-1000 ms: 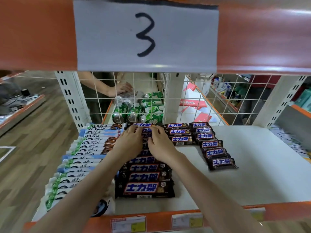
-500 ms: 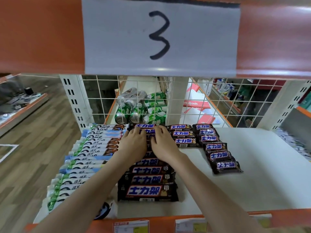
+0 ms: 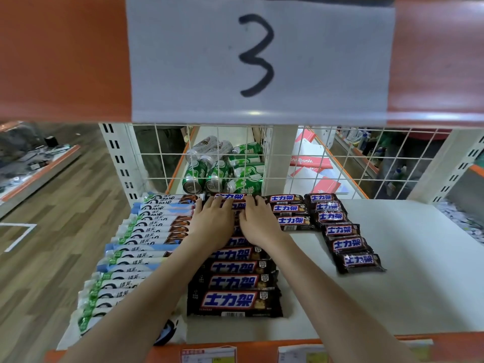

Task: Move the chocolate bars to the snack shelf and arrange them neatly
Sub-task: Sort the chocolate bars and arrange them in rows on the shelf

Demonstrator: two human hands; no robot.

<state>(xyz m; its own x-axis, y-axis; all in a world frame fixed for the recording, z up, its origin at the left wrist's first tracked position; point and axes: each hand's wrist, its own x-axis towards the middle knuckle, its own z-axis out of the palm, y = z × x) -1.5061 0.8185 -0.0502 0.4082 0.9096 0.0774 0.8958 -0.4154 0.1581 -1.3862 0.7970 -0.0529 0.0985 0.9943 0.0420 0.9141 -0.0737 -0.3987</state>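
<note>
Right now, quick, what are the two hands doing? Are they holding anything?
Left hand: open, fingers flat, pressing on the chocolate bars near the back of the row.
Right hand: open, fingers flat, pressing on the same bars. Neither holds anything.

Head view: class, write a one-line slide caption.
Both hands, left hand and right hand, press flat on the column of chocolate bars on the white shelf.
</note>
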